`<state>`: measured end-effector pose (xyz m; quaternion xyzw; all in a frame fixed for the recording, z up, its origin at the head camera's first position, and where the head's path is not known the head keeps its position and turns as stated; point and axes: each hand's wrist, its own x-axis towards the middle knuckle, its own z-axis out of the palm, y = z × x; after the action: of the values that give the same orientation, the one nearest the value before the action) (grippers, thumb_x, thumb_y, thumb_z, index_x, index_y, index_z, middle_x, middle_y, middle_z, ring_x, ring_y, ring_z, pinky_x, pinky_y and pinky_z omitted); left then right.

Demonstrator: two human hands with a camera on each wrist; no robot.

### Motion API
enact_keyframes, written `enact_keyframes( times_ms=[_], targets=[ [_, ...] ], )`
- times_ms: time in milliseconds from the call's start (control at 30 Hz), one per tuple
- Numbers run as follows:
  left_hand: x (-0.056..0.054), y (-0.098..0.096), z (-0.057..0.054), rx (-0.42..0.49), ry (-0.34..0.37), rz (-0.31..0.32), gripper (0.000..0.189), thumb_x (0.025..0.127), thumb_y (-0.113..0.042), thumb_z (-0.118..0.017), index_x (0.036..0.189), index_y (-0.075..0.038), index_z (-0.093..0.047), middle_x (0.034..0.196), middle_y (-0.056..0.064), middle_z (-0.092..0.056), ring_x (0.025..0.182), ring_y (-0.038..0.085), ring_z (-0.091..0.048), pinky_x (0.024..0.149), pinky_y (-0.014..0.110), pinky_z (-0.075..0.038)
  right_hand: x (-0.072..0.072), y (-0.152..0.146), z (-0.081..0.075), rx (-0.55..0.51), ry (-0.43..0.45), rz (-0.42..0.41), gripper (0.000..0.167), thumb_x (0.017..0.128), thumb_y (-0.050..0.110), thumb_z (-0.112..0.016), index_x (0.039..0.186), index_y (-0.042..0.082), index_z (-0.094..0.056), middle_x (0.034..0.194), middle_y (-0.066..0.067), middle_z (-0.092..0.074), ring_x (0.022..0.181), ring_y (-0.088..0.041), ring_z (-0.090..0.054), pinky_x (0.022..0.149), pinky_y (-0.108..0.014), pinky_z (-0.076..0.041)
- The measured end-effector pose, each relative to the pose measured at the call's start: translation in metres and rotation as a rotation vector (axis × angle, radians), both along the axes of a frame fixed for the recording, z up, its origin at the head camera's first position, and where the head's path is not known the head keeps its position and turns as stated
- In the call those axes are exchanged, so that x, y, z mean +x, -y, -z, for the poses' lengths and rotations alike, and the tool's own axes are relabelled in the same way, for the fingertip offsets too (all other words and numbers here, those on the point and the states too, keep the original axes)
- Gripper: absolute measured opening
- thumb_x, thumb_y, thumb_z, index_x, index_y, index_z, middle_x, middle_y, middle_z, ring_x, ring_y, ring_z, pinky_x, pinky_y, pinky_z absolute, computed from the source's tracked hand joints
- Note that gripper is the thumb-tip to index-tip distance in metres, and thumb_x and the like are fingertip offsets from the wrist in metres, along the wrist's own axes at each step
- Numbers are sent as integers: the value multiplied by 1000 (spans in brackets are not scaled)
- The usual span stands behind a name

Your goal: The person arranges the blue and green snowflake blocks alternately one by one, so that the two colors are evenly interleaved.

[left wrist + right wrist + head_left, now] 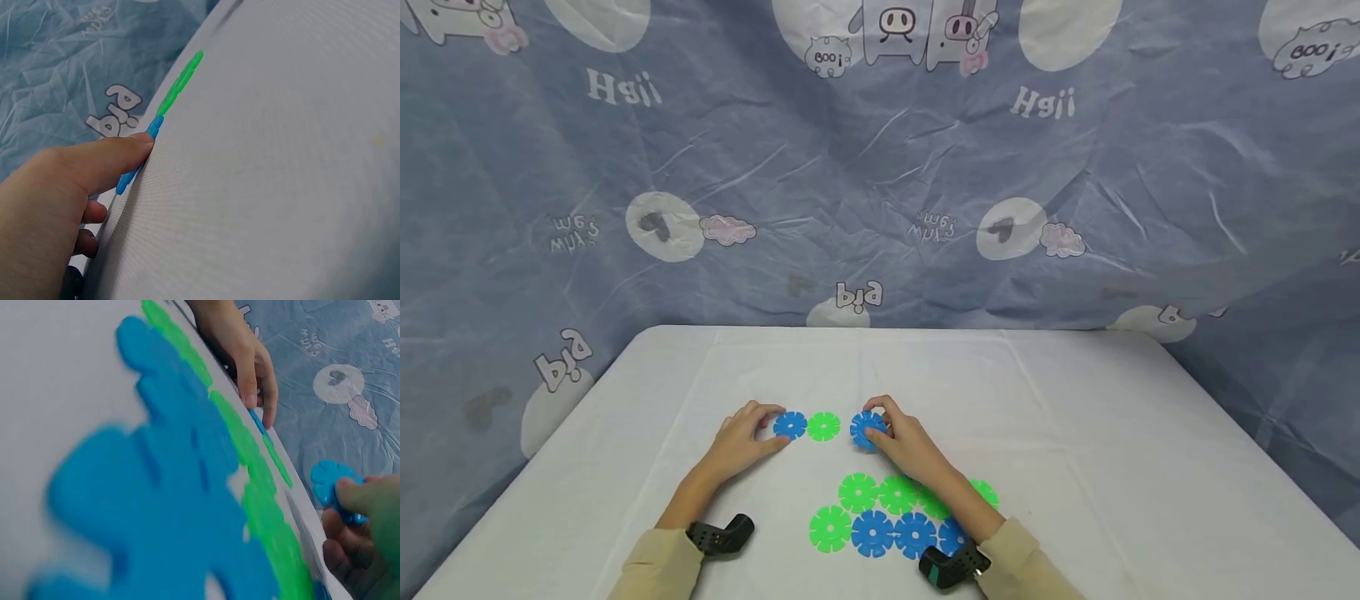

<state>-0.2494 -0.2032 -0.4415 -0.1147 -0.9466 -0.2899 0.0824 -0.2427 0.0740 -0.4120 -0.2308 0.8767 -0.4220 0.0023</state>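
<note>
My left hand (739,443) pinches a blue snowflake disc (791,425) lying on the white table, thumb at its near edge and a finger at its far edge. Right beside that disc, to its right, lies a green snowflake disc (823,427), edge to edge with it. A short gap farther right, my right hand (912,446) holds another blue snowflake disc (862,432) between thumb and fingers. That disc is tilted and raised in the right wrist view, where its notched petals (325,472) show past the thumb.
Nearer me lie two rows of discs on the white table (1075,417): several green ones (858,493) behind, blue ones (872,533) with a green one (831,529) in front. My right forearm partly covers them. A printed blue-grey cloth (880,167) hangs behind the table.
</note>
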Motion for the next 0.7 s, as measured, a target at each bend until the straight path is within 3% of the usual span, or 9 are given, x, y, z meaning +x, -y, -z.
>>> enact_keyframes(
  times_ms=[200, 300, 433, 533, 700],
  targets=[
    [0, -3, 0, 18, 1, 0, 47, 76, -42, -67, 113, -15, -59, 86, -3, -47, 80, 11, -41, 73, 30, -26, -7, 17, 7, 0, 14, 88, 40, 87, 11, -58, 124, 16, -45, 77, -1, -49, 58, -8, -43, 53, -21, -37],
    [0, -3, 0, 15, -9, -10, 46, 76, -42, -68, 112, -15, -59, 87, -3, -48, 81, 11, -41, 73, 30, -26, -8, 20, 11, 74, -35, 143, 45, 83, 14, -62, 125, 16, -47, 81, -2, -51, 67, -11, -44, 65, -27, -38],
    [1, -3, -1, 4, -3, -20, 45, 76, -39, -67, 112, -14, -59, 88, -2, -48, 81, 11, -41, 74, 30, -27, -7, 18, 17, 167, -103, 199, 48, 81, 22, -66, 125, 11, -50, 103, -7, -54, 93, -20, -49, 86, -40, -37],
    [2, -3, -2, -1, 8, -22, 44, 77, -37, -66, 113, -13, -59, 89, -2, -48, 82, 12, -41, 74, 31, -28, -6, 17, 20, 196, -107, 213, 50, 82, 28, -65, 125, 9, -51, 115, -11, -49, 106, -25, -46, 92, -44, -35],
    [2, -3, -3, -6, 14, -26, 43, 78, -35, -66, 114, -13, -59, 91, -1, -49, 83, 12, -42, 75, 31, -28, -5, 16, 22, 200, -125, 197, 43, 83, 31, -62, 121, 12, -55, 116, -10, -48, 107, -25, -45, 93, -45, -35]
  ],
)
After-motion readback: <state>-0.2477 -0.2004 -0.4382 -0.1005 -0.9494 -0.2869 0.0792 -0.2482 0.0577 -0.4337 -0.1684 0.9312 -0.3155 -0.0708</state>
